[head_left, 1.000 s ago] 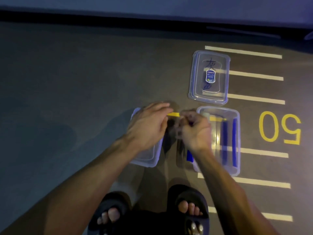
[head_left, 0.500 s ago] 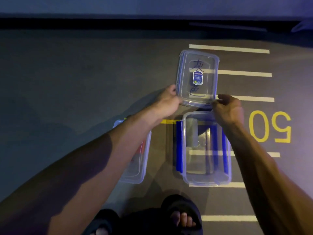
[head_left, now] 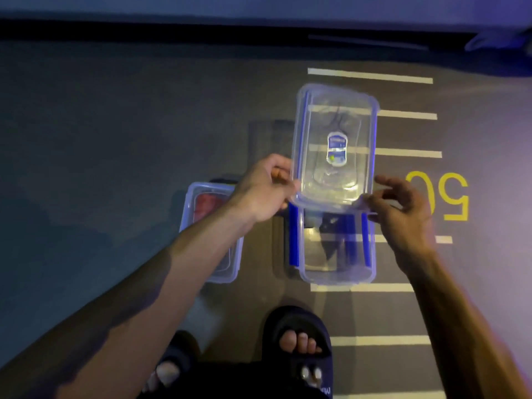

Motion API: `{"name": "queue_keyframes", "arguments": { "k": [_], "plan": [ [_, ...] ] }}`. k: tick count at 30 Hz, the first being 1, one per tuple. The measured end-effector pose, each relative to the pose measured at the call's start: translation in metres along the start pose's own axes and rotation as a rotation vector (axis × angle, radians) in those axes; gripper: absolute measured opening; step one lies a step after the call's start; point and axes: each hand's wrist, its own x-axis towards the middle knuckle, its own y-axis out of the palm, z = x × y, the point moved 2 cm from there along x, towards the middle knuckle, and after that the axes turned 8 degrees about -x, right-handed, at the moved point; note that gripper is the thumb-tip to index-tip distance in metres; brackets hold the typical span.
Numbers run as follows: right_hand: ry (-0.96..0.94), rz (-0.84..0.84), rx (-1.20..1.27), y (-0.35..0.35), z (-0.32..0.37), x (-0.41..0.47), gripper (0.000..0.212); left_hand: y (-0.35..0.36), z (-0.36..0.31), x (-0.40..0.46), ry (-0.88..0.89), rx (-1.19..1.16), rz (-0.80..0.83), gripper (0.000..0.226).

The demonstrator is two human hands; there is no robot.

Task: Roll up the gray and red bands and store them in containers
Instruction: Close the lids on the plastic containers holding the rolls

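Note:
Both hands hold a clear plastic lid [head_left: 334, 145] with a blue label in the air, tilted over the far end of an open clear container [head_left: 336, 279] with blue side clips. My left hand [head_left: 264, 191] grips the lid's near left edge. My right hand [head_left: 403, 208] pinches its near right corner, the other fingers spread. A dark grayish shape [head_left: 328, 226] lies inside the open container, too dim to tell what it is. To the left, a closed container [head_left: 227, 277] holds the red band [head_left: 210, 205], partly hidden by my left forearm.
Everything sits on a dark floor with white painted lines [head_left: 371, 76] and a yellow "50" [head_left: 443, 197] to the right. My feet in black sandals [head_left: 299, 341] are just below the containers. A dark ledge [head_left: 172, 30] runs along the far edge.
My hands left the spot above the containers and reached out to the lid on the floor. They have lifted it and drawn it towards me, over the open container.

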Motion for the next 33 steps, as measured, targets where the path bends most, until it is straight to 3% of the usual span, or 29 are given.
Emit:
{"name": "queue_keyframes", "arguments": {
  "k": [5,14,20,25,30,33],
  "plan": [
    [-0.046,-0.060,-0.241,-0.013,-0.029,-0.033,0.023,0.010,0.042,-0.044,-0.072,0.247,0.120,0.023],
    [-0.095,0.052,-0.478,-0.021,-0.057,-0.055,0.023,0.028,0.057,-0.070,-0.037,0.695,0.188,0.022],
    [-0.014,0.050,-0.331,-0.015,-0.057,-0.045,0.020,0.029,0.057,-0.051,-0.115,0.565,0.085,0.030],
    [0.053,0.051,-0.217,-0.009,-0.053,-0.032,0.022,0.029,0.049,-0.039,-0.267,0.413,0.144,0.023],
    [0.247,0.135,-0.024,-0.013,-0.062,-0.022,0.023,0.028,0.048,-0.037,-0.341,0.308,0.164,0.019],
    [0.336,0.205,0.025,-0.015,-0.062,-0.020,0.043,0.025,0.052,-0.033,-0.364,0.318,0.114,0.046]
  ]
}}
